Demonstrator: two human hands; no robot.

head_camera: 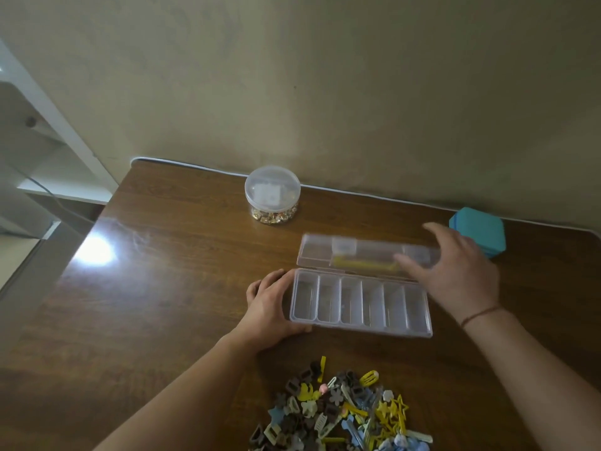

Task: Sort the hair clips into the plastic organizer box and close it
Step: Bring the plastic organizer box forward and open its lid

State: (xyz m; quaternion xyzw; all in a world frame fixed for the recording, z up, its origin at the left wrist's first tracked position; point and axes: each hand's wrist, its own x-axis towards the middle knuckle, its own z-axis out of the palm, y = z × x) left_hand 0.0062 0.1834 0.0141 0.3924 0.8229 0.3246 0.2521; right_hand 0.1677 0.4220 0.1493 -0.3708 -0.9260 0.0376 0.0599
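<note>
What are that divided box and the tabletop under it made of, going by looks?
The organizer box looks like clear, glossy hard plastic: the table shows through its walls and open lid. The table looks like dark wood or wood-look laminate, polished: grain streaks and a bright glare patch show; which one, I cannot tell.

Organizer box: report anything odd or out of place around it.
Nothing looks damaged or spilled. The organizer box lies open, compartments empty, its lid folded back with something yellow showing through it. The hair clips sit in an unsorted heap in front.
</note>
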